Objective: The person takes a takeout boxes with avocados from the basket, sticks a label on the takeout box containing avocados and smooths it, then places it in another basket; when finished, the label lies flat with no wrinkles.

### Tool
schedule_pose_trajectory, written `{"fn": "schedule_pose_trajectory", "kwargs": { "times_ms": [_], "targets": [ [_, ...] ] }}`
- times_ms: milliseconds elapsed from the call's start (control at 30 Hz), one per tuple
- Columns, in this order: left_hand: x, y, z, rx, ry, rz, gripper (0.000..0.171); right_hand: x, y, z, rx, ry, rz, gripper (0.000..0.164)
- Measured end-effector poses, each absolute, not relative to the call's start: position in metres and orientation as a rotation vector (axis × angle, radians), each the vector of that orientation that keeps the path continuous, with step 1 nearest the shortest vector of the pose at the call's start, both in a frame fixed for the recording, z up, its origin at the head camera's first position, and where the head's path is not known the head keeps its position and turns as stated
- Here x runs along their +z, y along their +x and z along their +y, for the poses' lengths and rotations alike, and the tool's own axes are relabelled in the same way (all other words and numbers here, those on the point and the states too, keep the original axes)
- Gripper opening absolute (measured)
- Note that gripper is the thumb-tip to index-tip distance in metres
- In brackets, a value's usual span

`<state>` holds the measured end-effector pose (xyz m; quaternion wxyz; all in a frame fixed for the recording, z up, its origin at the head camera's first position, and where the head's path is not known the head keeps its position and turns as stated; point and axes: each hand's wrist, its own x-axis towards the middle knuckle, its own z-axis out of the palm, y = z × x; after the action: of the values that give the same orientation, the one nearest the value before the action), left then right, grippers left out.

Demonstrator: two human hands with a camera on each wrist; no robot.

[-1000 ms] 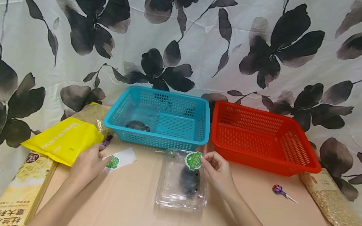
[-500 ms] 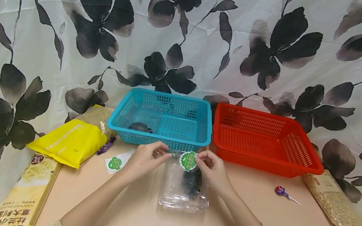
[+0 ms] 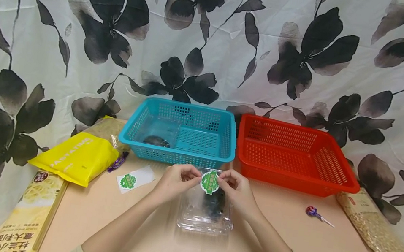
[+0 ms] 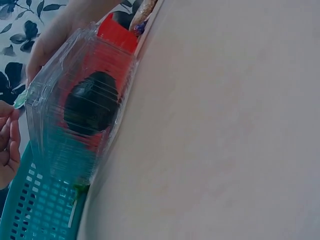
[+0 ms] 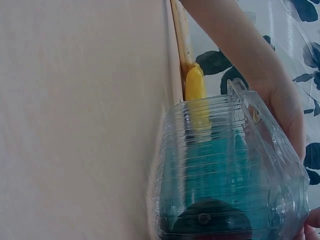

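A round green-and-white sticker point(image 3: 210, 182) is held above a clear plastic clamshell box point(image 3: 194, 224). My left hand point(image 3: 176, 182) pinches its left edge between thumb and forefinger, while my right hand point(image 3: 238, 191) pinches the right edge. Inside the box lies a dark oval fruit, possibly an avocado point(image 4: 92, 103); its ribbed plastic wall shows in both wrist views. Whether the sticker touches the lid is unclear. Left of the hands, a white backing sheet point(image 3: 145, 175) with another green sticker point(image 3: 127, 182) lies on the table.
Behind stand a turquoise basket point(image 3: 205, 143), holding another clear box point(image 3: 161, 131), and a red basket point(image 3: 278, 155). At left are a yellow bag point(image 3: 79, 158) and a pasta box point(image 3: 27, 218). A lollipop point(image 3: 312, 211) and a grain bag point(image 3: 376, 230) lie at right.
My left hand has moved right from the backing sheet to the sticker and taken its left edge. The right hand has brought the sticker slightly left over the box.
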<state>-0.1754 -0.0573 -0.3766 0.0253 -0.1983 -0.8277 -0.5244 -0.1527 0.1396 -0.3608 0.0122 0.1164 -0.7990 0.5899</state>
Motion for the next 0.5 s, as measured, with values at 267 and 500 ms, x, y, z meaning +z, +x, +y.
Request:
{"fn": "schedule_pose_trajectory", "kwargs": {
  "times_ms": [267, 500],
  "targets": [
    [-0.378, -0.172, -0.053, -1.455, -0.58, -2.653, 0.005, -0.377, -0.158, 0.143, 1.703, 0.411, -2.517, 0.004],
    [-0.379, -0.169, -0.05, -1.252, -0.578, -2.732, 0.009, -0.392, -0.161, 0.144, 1.465, 0.385, -2.603, 0.005]
  ]
}}
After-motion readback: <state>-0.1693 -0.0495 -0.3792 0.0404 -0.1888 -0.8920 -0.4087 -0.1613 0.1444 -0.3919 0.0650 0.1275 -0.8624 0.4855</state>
